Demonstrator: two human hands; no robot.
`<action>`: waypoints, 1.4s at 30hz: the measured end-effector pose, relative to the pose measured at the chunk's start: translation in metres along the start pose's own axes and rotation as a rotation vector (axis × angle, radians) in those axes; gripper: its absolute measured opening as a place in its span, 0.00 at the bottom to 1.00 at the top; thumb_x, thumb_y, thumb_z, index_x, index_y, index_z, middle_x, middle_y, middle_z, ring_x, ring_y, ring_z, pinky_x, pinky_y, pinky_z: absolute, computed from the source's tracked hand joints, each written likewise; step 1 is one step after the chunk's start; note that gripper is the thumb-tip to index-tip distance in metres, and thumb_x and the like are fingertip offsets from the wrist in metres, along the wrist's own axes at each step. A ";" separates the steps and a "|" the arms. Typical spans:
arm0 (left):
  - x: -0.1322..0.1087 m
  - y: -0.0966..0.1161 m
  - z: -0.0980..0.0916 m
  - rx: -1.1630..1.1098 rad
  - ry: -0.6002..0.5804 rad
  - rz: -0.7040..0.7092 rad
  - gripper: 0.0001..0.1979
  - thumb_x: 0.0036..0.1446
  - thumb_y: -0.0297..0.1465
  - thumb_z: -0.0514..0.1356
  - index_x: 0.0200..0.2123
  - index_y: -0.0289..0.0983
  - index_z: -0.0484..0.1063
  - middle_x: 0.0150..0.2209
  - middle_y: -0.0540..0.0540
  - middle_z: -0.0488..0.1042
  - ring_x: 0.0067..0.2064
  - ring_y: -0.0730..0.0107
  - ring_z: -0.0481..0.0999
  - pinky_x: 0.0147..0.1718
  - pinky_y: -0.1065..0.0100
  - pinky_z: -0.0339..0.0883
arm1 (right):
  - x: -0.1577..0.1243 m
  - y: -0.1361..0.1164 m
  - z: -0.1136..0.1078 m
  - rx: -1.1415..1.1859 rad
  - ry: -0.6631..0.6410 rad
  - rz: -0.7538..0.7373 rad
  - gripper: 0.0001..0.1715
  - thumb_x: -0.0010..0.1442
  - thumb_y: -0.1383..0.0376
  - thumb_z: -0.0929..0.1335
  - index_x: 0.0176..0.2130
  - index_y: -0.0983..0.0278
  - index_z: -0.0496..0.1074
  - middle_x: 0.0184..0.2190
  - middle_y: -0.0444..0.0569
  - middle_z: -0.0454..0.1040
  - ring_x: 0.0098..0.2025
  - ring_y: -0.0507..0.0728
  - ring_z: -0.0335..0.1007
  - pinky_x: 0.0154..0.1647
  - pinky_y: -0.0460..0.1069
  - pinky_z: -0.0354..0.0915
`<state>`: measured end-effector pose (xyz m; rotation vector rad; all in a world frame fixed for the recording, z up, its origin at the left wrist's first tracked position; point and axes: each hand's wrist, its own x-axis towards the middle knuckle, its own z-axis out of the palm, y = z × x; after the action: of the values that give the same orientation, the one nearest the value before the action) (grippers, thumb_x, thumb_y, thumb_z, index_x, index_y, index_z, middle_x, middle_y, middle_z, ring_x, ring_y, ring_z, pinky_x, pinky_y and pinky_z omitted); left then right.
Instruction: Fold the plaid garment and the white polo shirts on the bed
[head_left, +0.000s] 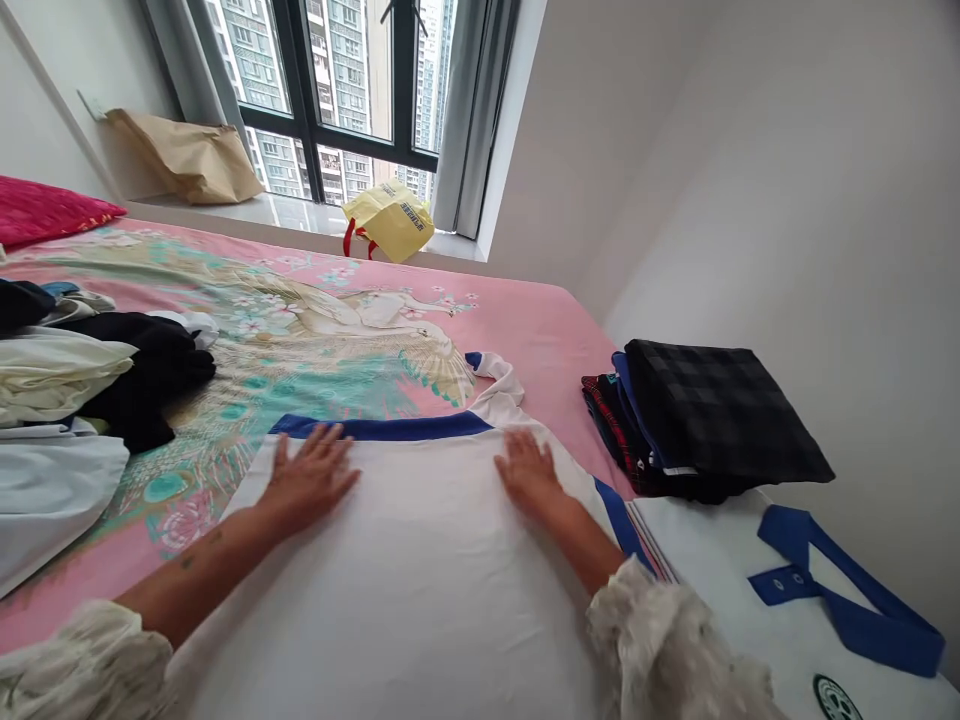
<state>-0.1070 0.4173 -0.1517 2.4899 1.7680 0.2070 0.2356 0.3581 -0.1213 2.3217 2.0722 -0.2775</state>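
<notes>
Left hand (311,475) and right hand (531,475) lay apart on a spread, blue-banded white cloth garment (427,570), dark clothing (724,410) folded by the pink bed's (540,315) right edge, pale-and-black clothes (150,370) unfolded.

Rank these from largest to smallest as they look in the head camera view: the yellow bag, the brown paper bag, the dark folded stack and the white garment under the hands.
1. White garment
2. Dark folded stack
3. Brown paper bag
4. Yellow bag

The first two sit nearer the camera, which enlarges them.
</notes>
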 end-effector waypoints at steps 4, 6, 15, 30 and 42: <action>-0.039 0.040 0.010 -0.105 -0.087 0.342 0.32 0.59 0.51 0.49 0.65 0.52 0.51 0.68 0.49 0.49 0.69 0.55 0.48 0.65 0.47 0.25 | -0.058 -0.027 0.029 0.071 0.032 -0.528 0.33 0.68 0.52 0.52 0.68 0.56 0.46 0.69 0.44 0.43 0.71 0.56 0.33 0.69 0.60 0.29; -0.050 0.036 0.017 -0.113 -0.138 0.270 0.34 0.59 0.53 0.48 0.66 0.51 0.47 0.68 0.49 0.47 0.69 0.53 0.47 0.64 0.46 0.24 | -0.070 0.006 0.040 0.029 0.031 -0.381 0.32 0.67 0.54 0.52 0.67 0.59 0.50 0.69 0.46 0.45 0.70 0.58 0.37 0.69 0.61 0.31; -0.043 0.020 0.015 -0.078 -0.160 0.191 0.35 0.60 0.53 0.45 0.66 0.49 0.43 0.69 0.49 0.43 0.70 0.54 0.42 0.64 0.45 0.25 | -0.068 0.057 0.016 -0.058 0.077 0.045 0.33 0.67 0.56 0.53 0.67 0.66 0.50 0.69 0.53 0.43 0.71 0.61 0.32 0.67 0.67 0.24; -0.051 0.043 -0.004 -0.035 -0.216 0.107 0.35 0.59 0.52 0.45 0.66 0.44 0.47 0.69 0.46 0.43 0.70 0.52 0.41 0.63 0.39 0.25 | -0.093 0.055 0.008 0.098 0.088 -0.025 0.36 0.66 0.51 0.54 0.67 0.62 0.50 0.69 0.51 0.41 0.71 0.60 0.31 0.68 0.63 0.29; -0.110 0.077 -0.018 -0.075 -0.088 0.050 0.35 0.61 0.50 0.46 0.66 0.39 0.52 0.69 0.39 0.46 0.69 0.48 0.44 0.63 0.39 0.33 | -0.119 0.037 0.016 0.131 0.311 0.076 0.34 0.67 0.55 0.50 0.63 0.68 0.57 0.67 0.56 0.49 0.70 0.63 0.36 0.67 0.63 0.39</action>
<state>-0.0739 0.2873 -0.1297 2.4527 1.6350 0.1608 0.2577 0.2348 -0.1241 2.6650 2.1437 -0.0527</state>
